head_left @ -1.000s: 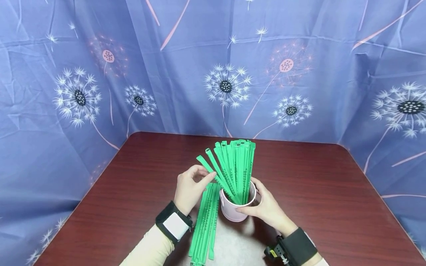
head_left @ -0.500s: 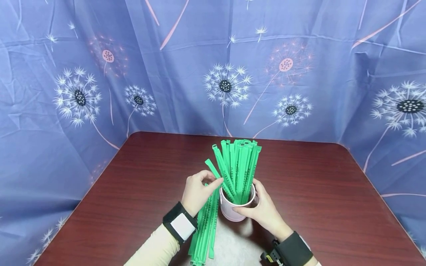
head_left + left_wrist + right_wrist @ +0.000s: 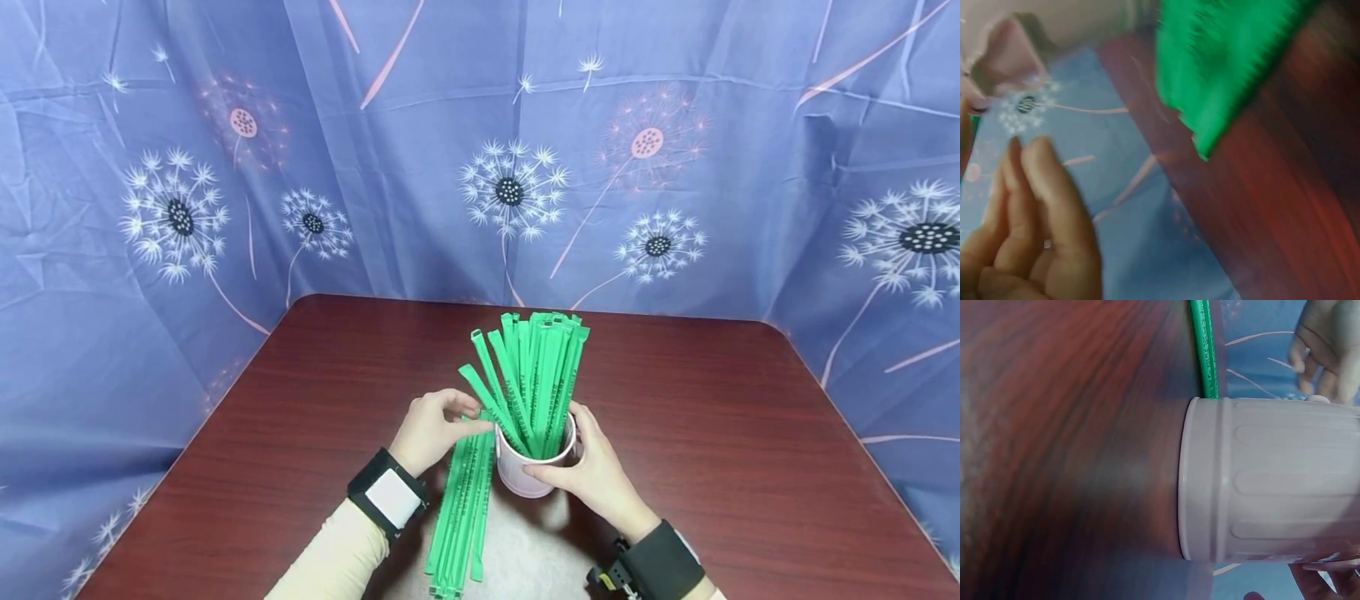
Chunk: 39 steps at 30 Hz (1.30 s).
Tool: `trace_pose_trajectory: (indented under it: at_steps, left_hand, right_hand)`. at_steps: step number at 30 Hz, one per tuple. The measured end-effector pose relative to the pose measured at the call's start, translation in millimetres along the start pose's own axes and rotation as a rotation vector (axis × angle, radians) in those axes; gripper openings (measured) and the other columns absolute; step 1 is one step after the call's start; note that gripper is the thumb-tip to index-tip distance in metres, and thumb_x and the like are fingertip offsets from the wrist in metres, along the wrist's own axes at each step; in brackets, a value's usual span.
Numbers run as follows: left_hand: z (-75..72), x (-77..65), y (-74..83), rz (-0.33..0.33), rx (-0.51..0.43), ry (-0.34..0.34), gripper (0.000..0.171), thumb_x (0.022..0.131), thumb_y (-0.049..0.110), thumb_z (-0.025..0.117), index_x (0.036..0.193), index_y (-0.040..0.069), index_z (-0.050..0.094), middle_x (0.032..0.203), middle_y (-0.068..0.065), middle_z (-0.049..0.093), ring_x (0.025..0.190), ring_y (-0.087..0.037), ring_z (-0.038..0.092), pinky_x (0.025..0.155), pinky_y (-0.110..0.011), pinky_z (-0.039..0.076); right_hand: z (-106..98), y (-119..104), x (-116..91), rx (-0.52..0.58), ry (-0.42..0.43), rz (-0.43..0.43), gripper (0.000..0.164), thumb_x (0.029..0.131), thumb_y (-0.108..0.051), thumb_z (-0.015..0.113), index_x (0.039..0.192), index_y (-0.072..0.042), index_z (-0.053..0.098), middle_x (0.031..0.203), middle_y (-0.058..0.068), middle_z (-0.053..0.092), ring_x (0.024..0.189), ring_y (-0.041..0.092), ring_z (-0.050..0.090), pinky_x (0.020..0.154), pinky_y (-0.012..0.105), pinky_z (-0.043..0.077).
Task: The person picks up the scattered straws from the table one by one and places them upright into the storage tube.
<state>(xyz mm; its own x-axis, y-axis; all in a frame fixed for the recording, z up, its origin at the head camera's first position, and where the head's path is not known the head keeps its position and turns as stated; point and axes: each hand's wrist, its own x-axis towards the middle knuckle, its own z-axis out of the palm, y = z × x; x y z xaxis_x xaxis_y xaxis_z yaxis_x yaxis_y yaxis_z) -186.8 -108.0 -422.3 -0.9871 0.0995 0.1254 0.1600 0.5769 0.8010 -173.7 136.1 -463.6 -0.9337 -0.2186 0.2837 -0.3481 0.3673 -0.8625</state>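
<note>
A pale pink bucket [image 3: 516, 482] stands upright on the table, full of long, thin green printed packets [image 3: 551, 375] that fan out above its rim. My right hand [image 3: 606, 479] grips it from the right, thumb across the front and fingers behind. Ribbed sides of the bucket [image 3: 1285, 481] fill much of the right wrist view. To its left hovers my left hand [image 3: 429, 432], fingers loosely bent with nothing between them, thumb tip close to the rim. Below that hand lies a row of the same green packets [image 3: 459, 521]. The left wrist view shows the bent fingers [image 3: 1063, 206] empty.
The dark red wooden table [image 3: 735, 433] has rounded far corners. Behind and beside it hangs a blue curtain [image 3: 420, 192] with a dandelion print. A pale glare patch [image 3: 517, 558] lies near the front edge.
The left hand has let go of a green packet, which now leans in the bucket, and has drawn slightly down and left. The right hand keeps its hold on the bucket.
</note>
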Motion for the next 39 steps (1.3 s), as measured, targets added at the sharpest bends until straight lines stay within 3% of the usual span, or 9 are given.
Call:
trace_pose_trajectory:
  at_steps: [6,10,16,23,30,39]
  left_hand:
    - [0.7,-3.2,-11.6,-0.090,0.252,-0.114,0.030,0.078,0.010,0.082,0.104,0.001,0.070,0.092,-0.011,0.073,0.066,-0.012,0.066,0.073,-0.034,0.056]
    - [4.0,-5.4,-13.4,-0.146,0.307,-0.163,0.033,0.077,0.008,0.083,0.104,-0.002,0.067,0.089,-0.008,0.069,0.052,-0.008,0.060,0.060,-0.026,0.052]
    - [7.8,-8.0,-18.1,-0.215,0.248,-0.208,0.034,0.076,0.002,0.082,0.102,-0.005,0.063,0.080,-0.007,0.058,0.047,-0.013,0.059,0.041,-0.024,0.050]
    - [9.1,-8.2,-26.3,-0.252,0.176,-0.227,0.042,0.075,-0.004,0.080,0.112,-0.010,0.062,0.081,-0.008,0.062,0.056,-0.016,0.064,0.042,-0.026,0.054]
    - [9.6,-6.3,-33.1,-0.308,0.106,-0.226,0.034,0.075,-0.006,0.077,0.106,-0.008,0.064,0.068,-0.008,0.064,0.054,-0.016,0.064,0.044,-0.028,0.055]
    - [5.5,-8.0,-39.5,-0.263,0.101,-0.235,0.010,0.078,0.001,0.068,0.088,-0.002,0.066,0.064,-0.005,0.058,0.047,-0.014,0.060,0.043,-0.029,0.055]
  right_hand:
    - [1.7,-0.8,-0.4,-0.014,0.019,0.019,0.089,0.067,-0.024,0.093,0.142,-0.018,0.046,0.133,0.003,0.053,0.121,0.016,0.052,0.103,0.037,0.049]
    - [2.8,-1.1,-0.9,-0.012,0.027,0.027,0.089,0.067,-0.024,0.093,0.141,-0.018,0.046,0.134,0.005,0.053,0.121,0.018,0.052,0.102,0.042,0.050]
    - [4.3,-1.5,-1.7,-0.013,0.040,0.036,0.088,0.066,-0.023,0.093,0.140,-0.016,0.046,0.133,0.006,0.053,0.119,0.019,0.054,0.100,0.040,0.051]
    - [5.9,-2.7,-1.5,-0.021,0.050,0.078,0.087,0.065,-0.024,0.094,0.137,-0.016,0.046,0.132,0.006,0.055,0.116,0.020,0.057,0.097,0.037,0.052]
    - [7.2,-4.7,-2.0,0.019,0.048,0.108,0.083,0.067,-0.023,0.093,0.135,-0.016,0.046,0.129,0.007,0.056,0.111,0.022,0.061,0.093,0.035,0.053]
    - [8.7,-6.1,-2.7,0.059,0.052,0.121,0.082,0.067,-0.021,0.093,0.134,-0.015,0.046,0.127,0.008,0.055,0.106,0.021,0.065,0.090,0.029,0.055]
